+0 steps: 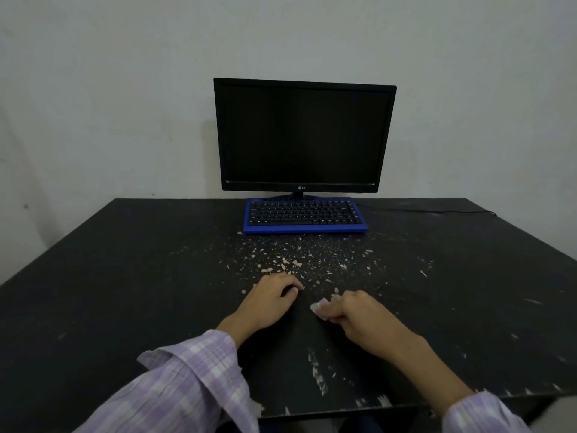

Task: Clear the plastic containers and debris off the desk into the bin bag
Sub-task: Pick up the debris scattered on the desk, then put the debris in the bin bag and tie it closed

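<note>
Debris-collection step, judged from the layout: no plastic containers or bin bag are in view, and pale debris flakes (290, 264) lie scattered on the black desk (125, 276) between the hands and the blue keyboard (304, 215). The right hand (359, 317), fingers curled, pinches a pale scrap (318, 306); the left hand (274, 300) rests beside it with fingers loosely curled, apparently holding nothing. The next move likely calls for gathering the far flakes nearer; the monitor (301, 135) reads "LG".

A dim room: a bare pale wall (125, 89) rises behind a scuffed black desk (109, 276).
</note>
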`<state>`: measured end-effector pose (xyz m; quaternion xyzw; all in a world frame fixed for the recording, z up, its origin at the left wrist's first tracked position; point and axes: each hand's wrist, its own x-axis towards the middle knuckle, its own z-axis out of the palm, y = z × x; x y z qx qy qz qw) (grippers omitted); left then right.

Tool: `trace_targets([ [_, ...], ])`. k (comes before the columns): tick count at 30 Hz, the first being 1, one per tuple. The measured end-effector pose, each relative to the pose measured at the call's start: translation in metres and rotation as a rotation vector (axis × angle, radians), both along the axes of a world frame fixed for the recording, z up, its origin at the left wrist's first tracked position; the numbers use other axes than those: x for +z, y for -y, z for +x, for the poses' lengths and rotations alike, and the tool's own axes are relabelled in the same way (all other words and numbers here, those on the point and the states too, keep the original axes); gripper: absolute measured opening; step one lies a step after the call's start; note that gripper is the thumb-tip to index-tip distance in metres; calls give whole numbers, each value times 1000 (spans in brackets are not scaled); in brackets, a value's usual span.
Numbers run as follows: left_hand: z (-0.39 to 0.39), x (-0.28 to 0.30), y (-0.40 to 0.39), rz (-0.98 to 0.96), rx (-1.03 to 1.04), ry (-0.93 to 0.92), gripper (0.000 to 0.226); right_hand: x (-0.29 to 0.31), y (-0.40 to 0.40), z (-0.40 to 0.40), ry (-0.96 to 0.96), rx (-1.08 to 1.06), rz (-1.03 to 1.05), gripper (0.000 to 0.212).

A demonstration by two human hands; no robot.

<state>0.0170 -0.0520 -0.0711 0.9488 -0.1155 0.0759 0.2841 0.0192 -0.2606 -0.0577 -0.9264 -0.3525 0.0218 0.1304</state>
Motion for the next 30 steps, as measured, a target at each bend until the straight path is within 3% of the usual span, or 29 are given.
trace_targets([
  [7, -23, 11, 6, -139, -70, -54, 19, 23, 9, -13, -211, -28, 135, 24],
  [14, -50, 25, 21, -434, -106, -14, 15, 28, -5, -30, -196, -127, 534, 13],
  [19, -73, 34, 20, -588, 30, 49, 13, 28, -22, -41, -160, -254, 693, 14],
  [25, -111, 42, -5, -647, 239, 177, 11, 39, -56, -66, -451, -192, 848, 5],
  [30, -162, 48, -36, -602, 361, 301, 10, 49, -99, -99, -758, -52, 903, 15],
])
